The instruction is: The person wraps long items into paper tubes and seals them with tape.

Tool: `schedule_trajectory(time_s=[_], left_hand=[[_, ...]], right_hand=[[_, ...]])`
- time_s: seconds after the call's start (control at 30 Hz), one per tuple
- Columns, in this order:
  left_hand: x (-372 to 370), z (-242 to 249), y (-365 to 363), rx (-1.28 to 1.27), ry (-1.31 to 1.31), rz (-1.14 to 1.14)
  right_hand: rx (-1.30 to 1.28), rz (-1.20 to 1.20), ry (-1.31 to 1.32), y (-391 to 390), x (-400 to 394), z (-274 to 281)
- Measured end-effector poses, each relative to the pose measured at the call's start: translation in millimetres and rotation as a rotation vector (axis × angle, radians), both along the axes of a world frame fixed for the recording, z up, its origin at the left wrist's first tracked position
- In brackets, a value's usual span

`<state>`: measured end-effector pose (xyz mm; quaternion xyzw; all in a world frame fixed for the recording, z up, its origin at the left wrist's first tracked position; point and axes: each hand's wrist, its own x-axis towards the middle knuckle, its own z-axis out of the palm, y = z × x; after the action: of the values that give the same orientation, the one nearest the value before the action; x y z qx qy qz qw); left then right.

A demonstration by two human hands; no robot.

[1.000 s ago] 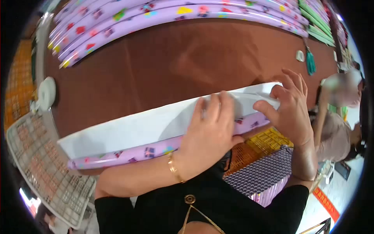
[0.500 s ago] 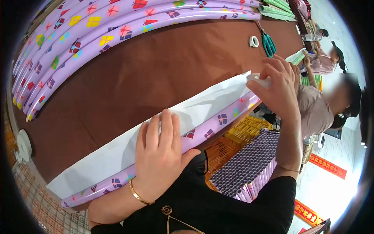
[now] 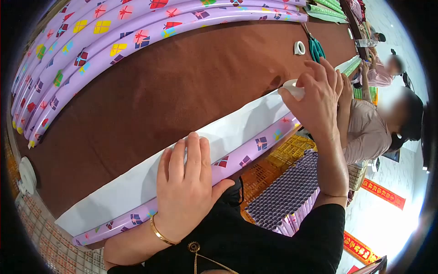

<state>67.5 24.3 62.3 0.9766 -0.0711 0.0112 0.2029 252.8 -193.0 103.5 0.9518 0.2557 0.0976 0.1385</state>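
At the near edge of a brown table (image 3: 182,82), a person's left hand (image 3: 187,192) presses flat, fingers spread and grasping nothing, on a partly rolled sheet of lilac gift wrap (image 3: 237,157) whose white underside (image 3: 191,150) faces up. The right hand (image 3: 317,98), toward the table's right end, pinches a small white roll of tape (image 3: 292,87) over the far end of the sheet. Finished lilac rolls (image 3: 114,41) line the far edge, with green-handled scissors (image 3: 315,48) and another tape roll (image 3: 299,47) nearby. Seated co-workers (image 3: 369,128) are at right.

Brown table (image 3: 182,77) bears purple rolls (image 3: 114,36), scissors (image 3: 315,48), tape (image 3: 299,47).
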Motion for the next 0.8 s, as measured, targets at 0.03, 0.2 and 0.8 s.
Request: schedule_trajectory(time_s=[0.03, 0.2, 0.8], left_hand=[[-0.3, 0.3, 0.1, 0.001, 0.000, 0.000], [-2.3, 2.1, 0.2, 0.014, 0.005, -0.004], [-10.4, 7.8, 5.2, 0.038, 0.051, -0.002]], right_hand=[[0.000, 0.000, 0.001, 0.5, -0.5, -1.0], [-0.029, 0.002, -0.016, 2.4, -2.6, -3.8], [-0.025, 0.033, -0.038, 4.7, -14.8, -13.8]])
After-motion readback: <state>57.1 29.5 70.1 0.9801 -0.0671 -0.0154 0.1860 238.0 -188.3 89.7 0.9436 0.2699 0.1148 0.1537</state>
